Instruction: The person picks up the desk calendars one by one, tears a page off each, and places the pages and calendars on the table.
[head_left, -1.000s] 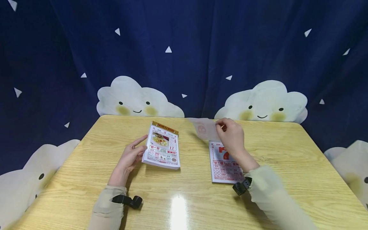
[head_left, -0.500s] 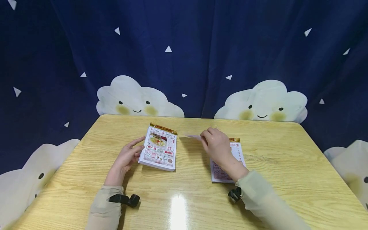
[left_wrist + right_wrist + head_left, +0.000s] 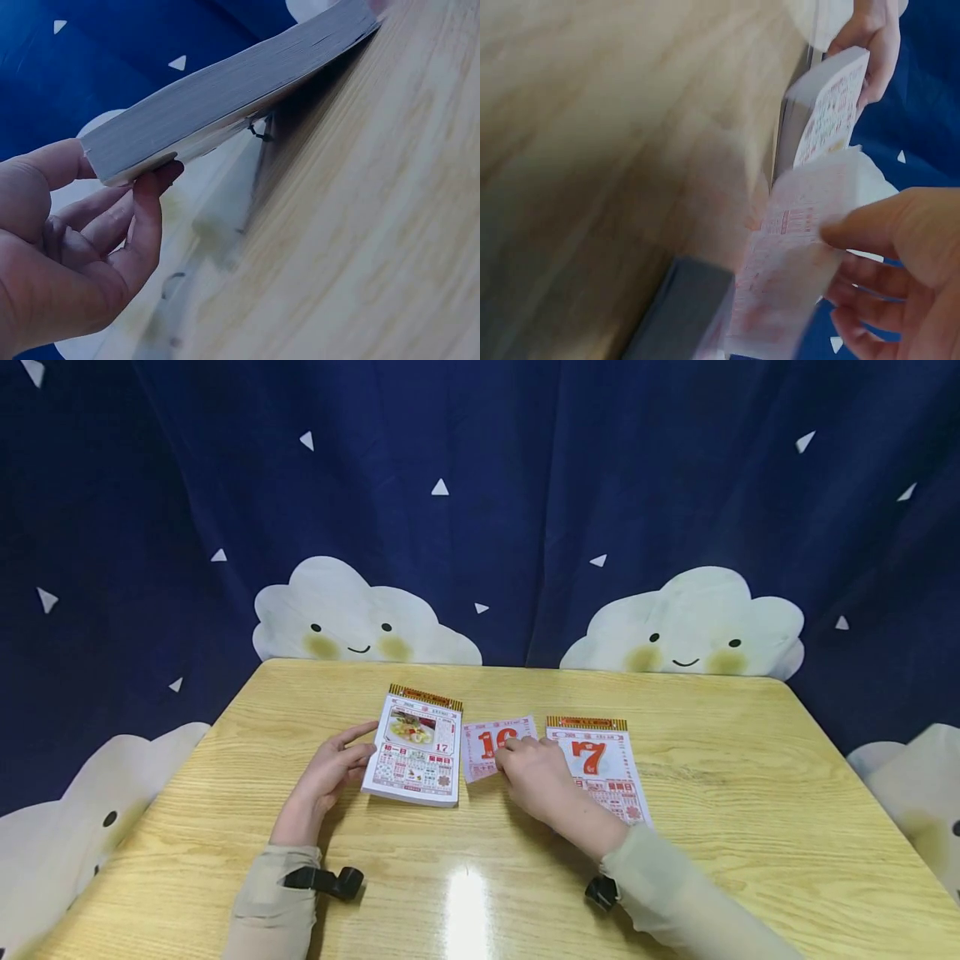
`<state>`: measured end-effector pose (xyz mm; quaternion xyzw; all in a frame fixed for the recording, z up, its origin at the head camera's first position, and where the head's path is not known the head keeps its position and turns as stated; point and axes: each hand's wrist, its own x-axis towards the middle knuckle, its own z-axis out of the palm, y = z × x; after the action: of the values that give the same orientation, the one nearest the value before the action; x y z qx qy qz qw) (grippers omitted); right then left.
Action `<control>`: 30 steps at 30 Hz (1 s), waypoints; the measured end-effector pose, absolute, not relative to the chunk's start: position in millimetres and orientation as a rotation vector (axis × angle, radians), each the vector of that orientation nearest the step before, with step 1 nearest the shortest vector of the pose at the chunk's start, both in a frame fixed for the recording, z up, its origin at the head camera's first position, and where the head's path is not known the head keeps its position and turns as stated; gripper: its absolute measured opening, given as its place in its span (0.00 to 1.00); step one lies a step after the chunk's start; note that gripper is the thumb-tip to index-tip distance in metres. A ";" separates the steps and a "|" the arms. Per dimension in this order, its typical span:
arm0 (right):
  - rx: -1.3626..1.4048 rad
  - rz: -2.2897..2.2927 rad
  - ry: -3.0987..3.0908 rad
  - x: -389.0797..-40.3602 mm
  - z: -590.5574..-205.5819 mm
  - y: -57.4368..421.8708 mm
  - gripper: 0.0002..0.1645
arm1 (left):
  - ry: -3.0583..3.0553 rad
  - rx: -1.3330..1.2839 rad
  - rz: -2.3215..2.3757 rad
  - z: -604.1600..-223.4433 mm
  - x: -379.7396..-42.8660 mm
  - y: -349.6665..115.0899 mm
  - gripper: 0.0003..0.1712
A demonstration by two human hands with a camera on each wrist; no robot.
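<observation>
Two holds show on my feed: the left hand (image 3: 327, 771) grips the left calendar pad (image 3: 416, 752), tilted partly off the wooden table (image 3: 412, 860); the right hand (image 3: 543, 781) pinches a sheet marked 16 (image 3: 487, 749), between that pad and the right calendar pad (image 3: 600, 768).

From afar I had the left hand (image 3: 326, 777) gripping, its digits (image 3: 145, 225) bent on either side of the hold, the left forearm (image 3: 276, 910) stretching back behind it. Well to that grip's right, the right hand (image 3: 538, 777) pinched, thumb (image 3: 870, 225) extended, other fingers (image 3: 874, 279) loosely curled beside; the right forearm (image 3: 693, 893) slanted back and outward from the pinch.
</observation>
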<state>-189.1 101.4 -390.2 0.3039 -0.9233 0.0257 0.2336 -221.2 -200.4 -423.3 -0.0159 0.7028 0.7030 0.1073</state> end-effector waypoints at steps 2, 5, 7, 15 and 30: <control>0.846 0.055 -2.612 -187.2 -392.3 98.4 0.06 | 2.093 -0.043 2.051 -422.1 -219.8 -200.9 0.30; 0.870 0.046 -2.689 -185.0 -395.2 95.0 0.04 | 2.179 -0.069 1.994 -421.0 -218.6 -200.1 0.28; 0.889 0.043 -2.728 -184.3 -397.0 93.1 0.04 | 2.243 -0.094 1.950 -420.0 -218.2 -199.0 0.27; 0.924 0.026 -2.827 -185.2 -403.9 88.4 0.03 | 2.553 -0.194 1.656 -419.5 -219.2 -193.0 0.23; 0.939 0.128 -2.863 -185.9 -407.6 91.1 0.03 | 2.824 -0.233 1.400 -417.8 -218.5 -186.0 0.20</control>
<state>-185.9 91.1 -407.6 0.3109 -0.9474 0.0424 0.0629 -218.5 -186.0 -417.8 -0.0739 0.8935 0.4428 -0.0094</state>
